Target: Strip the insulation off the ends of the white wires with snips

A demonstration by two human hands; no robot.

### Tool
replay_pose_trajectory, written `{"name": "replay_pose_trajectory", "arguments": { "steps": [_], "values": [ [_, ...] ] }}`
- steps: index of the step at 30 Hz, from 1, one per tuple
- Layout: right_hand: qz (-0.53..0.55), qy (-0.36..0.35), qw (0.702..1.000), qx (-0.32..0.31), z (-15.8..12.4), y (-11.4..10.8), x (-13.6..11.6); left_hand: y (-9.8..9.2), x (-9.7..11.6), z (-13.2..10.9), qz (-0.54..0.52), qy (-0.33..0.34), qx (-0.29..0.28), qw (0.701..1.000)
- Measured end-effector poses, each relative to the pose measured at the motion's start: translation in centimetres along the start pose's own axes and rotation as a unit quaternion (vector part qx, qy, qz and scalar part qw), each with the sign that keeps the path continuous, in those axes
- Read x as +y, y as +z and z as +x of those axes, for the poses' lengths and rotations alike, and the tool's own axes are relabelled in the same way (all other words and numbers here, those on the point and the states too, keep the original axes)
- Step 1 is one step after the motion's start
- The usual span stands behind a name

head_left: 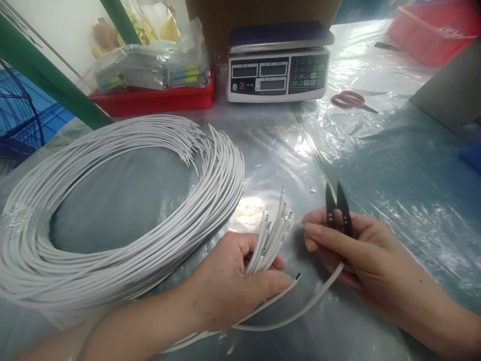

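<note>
A large coil of white wires (112, 210) lies on the plastic-covered table (394, 165) at the left. My left hand (229, 286) is closed round a bunch of the wires' stripped ends (272, 235), which fan up to the right. One white wire (300, 311) loops from that hand to my right hand (356, 250). The right hand grips small black thread snips (340, 210), blades pointing up, just right of the wire ends.
A weighing scale (278, 70) stands at the back centre. Red-handled scissors (351, 99) lie to its right. A red tray with bagged items (154, 95) sits at the back left, a red bin (432, 30) at the back right. A green post (48, 75) slants at the left.
</note>
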State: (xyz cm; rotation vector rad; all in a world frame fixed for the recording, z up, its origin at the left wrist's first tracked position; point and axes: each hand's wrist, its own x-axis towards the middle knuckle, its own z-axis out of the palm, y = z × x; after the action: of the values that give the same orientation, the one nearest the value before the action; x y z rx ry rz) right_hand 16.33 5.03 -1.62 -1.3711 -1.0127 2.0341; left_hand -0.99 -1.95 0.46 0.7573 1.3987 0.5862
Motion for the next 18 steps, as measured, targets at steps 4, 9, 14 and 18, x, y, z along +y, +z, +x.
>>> {"name": "replay_pose_trajectory", "arguments": {
  "steps": [4,9,14,18],
  "values": [
    [0.004,0.018,0.996,-0.084,-0.1,0.1,0.5,0.1,-0.4,0.2,-0.033,0.018,-0.05,0.998],
    [0.021,0.002,0.983,-0.183,0.0,0.7,0.6,0.3,-0.9,0.4,-0.038,0.042,-0.087,0.995],
    [0.004,-0.003,0.983,-0.186,-0.2,1.1,0.2,0.3,-0.6,0.4,-0.073,0.035,-0.09,0.993],
    [-0.012,0.004,0.983,-0.183,-0.5,1.1,0.2,0.2,-0.4,0.5,-0.116,0.042,-0.059,0.991]
  ]
}}
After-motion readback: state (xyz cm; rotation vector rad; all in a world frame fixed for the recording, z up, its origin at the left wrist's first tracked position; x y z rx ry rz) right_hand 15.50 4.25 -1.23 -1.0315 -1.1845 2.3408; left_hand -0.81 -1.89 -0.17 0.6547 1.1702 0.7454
